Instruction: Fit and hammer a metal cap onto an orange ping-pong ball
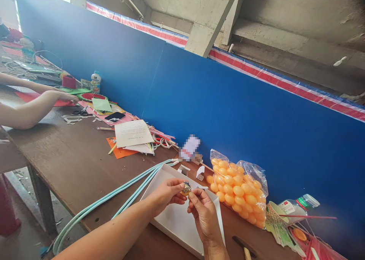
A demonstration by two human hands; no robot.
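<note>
My left hand (174, 191) closes its fingertips on a small, round, shiny gold-and-dark ornament (186, 189) above a shallow white cardboard box (182, 225), while my right hand (201, 204) pinches at its lower edge, fingers curled. The box rests on a brown wooden desk (68, 157) between smooth pale-blue cords (114, 194) and a crinkled clear plastic bag (239, 189) bulging with glossy orange balls; a blue panel (199, 100) stands behind.

Tall blue partition (245, 138) slanting across the frame, red-and-white striped sheeting (285, 83) along its top, grey concrete beams and ceiling (273, 8) above, bright daylight at upper left, dark brown wooden table (74, 149) below, littered grey floor (23, 199) at lower left.
</note>
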